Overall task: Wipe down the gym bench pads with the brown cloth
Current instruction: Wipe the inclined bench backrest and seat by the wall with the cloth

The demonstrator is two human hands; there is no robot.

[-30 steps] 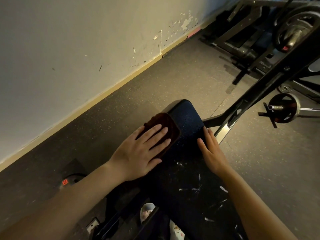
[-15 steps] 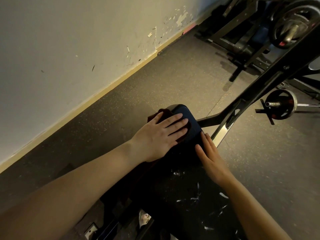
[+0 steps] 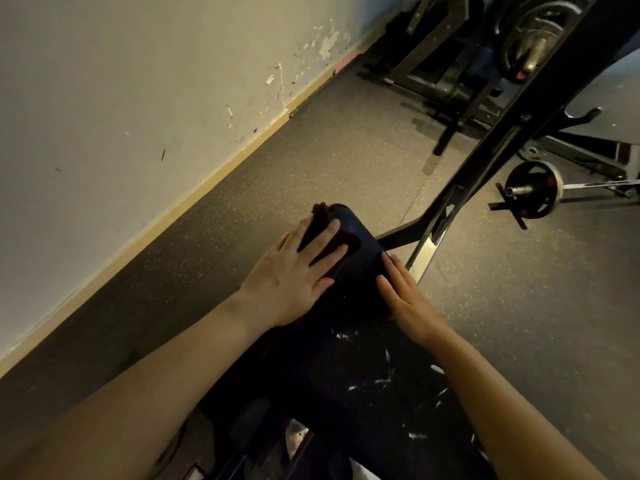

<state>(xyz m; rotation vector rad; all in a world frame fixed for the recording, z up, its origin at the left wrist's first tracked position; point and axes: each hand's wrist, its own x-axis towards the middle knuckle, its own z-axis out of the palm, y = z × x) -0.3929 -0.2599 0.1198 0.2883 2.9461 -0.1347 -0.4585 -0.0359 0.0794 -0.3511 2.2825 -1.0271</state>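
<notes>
Cloth: brown cloth [image 3: 323, 233] flat on the far left corner of the bench pad [image 3: 360, 258], bunched over its far end.
Left hand [image 3: 294, 275]: on top of the cloth, fingers [image 3: 329, 232] straight and spread, pressing, nothing curled round.
Right hand [image 3: 407, 299]: flat on the pad's right edge, fingers straight, steadying, apart from the cloth.
Pad axis: long, toward the body, white scuffs [image 3: 384, 375] nearer in.
Next, likely: pull back along that axis, left hand nearer.

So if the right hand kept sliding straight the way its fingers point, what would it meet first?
Probably the black frame bar just past the bench pad; the right hand points up along the pad's edge, though depth is unclear.
</notes>
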